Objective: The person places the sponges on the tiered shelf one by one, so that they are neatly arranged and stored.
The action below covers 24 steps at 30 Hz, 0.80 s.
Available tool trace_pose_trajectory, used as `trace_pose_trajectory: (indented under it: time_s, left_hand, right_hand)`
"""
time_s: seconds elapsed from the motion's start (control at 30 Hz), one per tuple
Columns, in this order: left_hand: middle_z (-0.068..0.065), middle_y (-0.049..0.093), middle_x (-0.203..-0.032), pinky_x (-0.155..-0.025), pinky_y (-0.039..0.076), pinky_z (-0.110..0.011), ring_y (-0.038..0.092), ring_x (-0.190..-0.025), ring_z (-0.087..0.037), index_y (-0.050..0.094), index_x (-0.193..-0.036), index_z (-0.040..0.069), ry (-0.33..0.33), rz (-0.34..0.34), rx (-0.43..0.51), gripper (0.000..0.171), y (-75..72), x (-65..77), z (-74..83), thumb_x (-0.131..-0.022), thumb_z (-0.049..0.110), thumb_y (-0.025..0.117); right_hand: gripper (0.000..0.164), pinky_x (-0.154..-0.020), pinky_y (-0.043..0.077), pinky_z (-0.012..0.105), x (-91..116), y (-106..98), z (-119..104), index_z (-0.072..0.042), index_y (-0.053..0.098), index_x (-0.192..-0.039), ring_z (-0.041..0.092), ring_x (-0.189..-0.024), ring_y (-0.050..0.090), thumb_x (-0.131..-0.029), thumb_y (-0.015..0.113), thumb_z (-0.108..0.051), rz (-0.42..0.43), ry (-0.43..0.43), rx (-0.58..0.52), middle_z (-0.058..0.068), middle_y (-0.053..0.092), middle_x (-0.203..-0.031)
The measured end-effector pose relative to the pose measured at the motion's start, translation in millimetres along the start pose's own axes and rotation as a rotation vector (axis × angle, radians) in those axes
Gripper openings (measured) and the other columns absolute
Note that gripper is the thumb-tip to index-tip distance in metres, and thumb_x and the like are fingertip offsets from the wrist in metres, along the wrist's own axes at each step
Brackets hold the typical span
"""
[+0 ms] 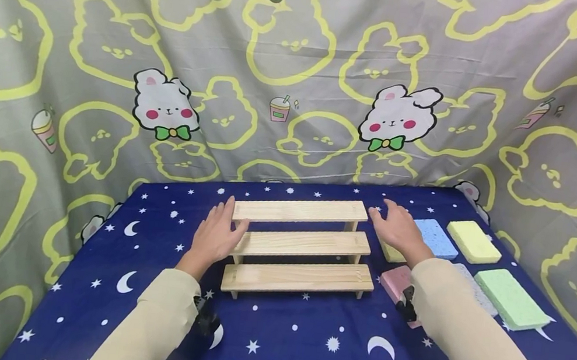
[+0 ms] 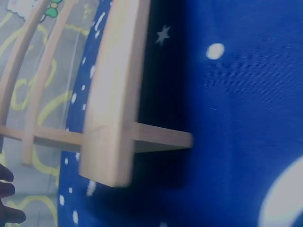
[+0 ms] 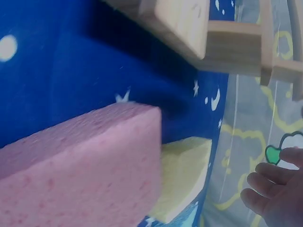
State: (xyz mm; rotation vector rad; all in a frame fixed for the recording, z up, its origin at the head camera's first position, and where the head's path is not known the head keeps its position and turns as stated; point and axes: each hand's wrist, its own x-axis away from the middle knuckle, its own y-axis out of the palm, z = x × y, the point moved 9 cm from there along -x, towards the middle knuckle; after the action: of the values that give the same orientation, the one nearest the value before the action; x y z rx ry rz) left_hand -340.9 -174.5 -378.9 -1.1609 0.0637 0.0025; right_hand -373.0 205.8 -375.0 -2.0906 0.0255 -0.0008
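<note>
A light wooden three-step shelf [image 1: 298,244] stands in the middle of the cloth-covered table. My left hand [image 1: 214,237] is at the shelf's left end, fingers fairly straight and thumb spread toward the upper steps; whether it touches the wood I cannot tell. Just past the right end of the top step, my right hand [image 1: 398,229] hovers with fingers extended and holds nothing. Beneath and beside it lie a yellow sponge [image 1: 389,253], partly hidden, and a pink sponge [image 1: 395,279], partly covered by the sleeve. In the right wrist view, the pink sponge [image 3: 94,170] looms close.
To the right lie a blue sponge [image 1: 438,238], another yellow sponge [image 1: 474,242], a greyish-purple sponge [image 1: 477,291] and a green sponge [image 1: 512,298]. A dark blue cloth [image 1: 291,350] with stars and moons covers the table. A patterned curtain [image 1: 301,58] hangs behind and at both sides.
</note>
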Motion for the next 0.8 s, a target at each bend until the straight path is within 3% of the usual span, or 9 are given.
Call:
trace_pose_trajectory:
  time_s: [0.13,0.27,0.53,0.63,0.8]
  left_hand:
    - [-0.020,0.017,-0.155,-0.111,0.021,-0.058,0.016,-0.142,-0.037,-0.001,-0.152,0.015,-0.043,-0.002,0.084,0.078,4.6,6.0,-11.0,-0.094,0.054,0.035]
    - [-0.020,0.020,-0.154,-0.108,0.025,-0.058,0.023,-0.139,-0.039,-0.001,-0.152,0.014,-0.077,-0.025,0.168,0.078,8.8,10.3,-21.3,-0.094,0.052,0.036]
    - [-0.023,0.037,-0.145,-0.108,0.031,-0.051,0.036,-0.133,-0.038,0.025,-0.147,0.000,-0.062,-0.093,0.293,0.068,22.1,17.8,-37.8,-0.097,0.044,0.040]
    - [-0.027,0.042,-0.140,-0.102,0.041,-0.047,0.044,-0.128,-0.038,0.032,-0.142,-0.006,-0.064,-0.119,0.435,0.062,27.5,22.1,-41.2,-0.098,0.036,0.042]
    - [-0.033,0.045,-0.133,-0.093,0.049,-0.042,0.048,-0.123,-0.041,0.036,-0.135,-0.015,-0.104,-0.181,0.771,0.055,39.2,24.4,-45.7,-0.097,0.024,0.043]
  right_hand:
    - [0.070,-0.103,0.028,0.063,2.4,0.9,11.2,0.008,0.023,-0.144,0.051,-0.131,0.027,-0.095,0.043,-0.038,-0.005,-0.003,0.019,0.036,0.027,-0.143]
    - [0.072,-0.103,0.030,0.062,6.3,3.7,20.4,0.012,0.025,-0.141,0.053,-0.128,0.030,-0.092,0.048,-0.035,-0.012,-0.004,0.028,0.038,0.031,-0.139]
    - [0.072,-0.100,0.033,0.062,10.8,9.2,33.2,0.017,0.033,-0.135,0.055,-0.122,0.036,-0.090,0.053,-0.034,0.004,-0.018,0.053,0.041,0.039,-0.130]
    - [0.072,-0.098,0.034,0.063,11.9,10.1,38.4,0.019,0.034,-0.133,0.055,-0.120,0.037,-0.089,0.054,-0.034,0.008,-0.022,0.048,0.042,0.041,-0.129]
    - [0.073,-0.097,0.035,0.063,12.4,10.7,49.1,0.021,0.037,-0.130,0.056,-0.118,0.038,-0.088,0.057,-0.035,0.009,-0.001,0.059,0.043,0.042,-0.127]
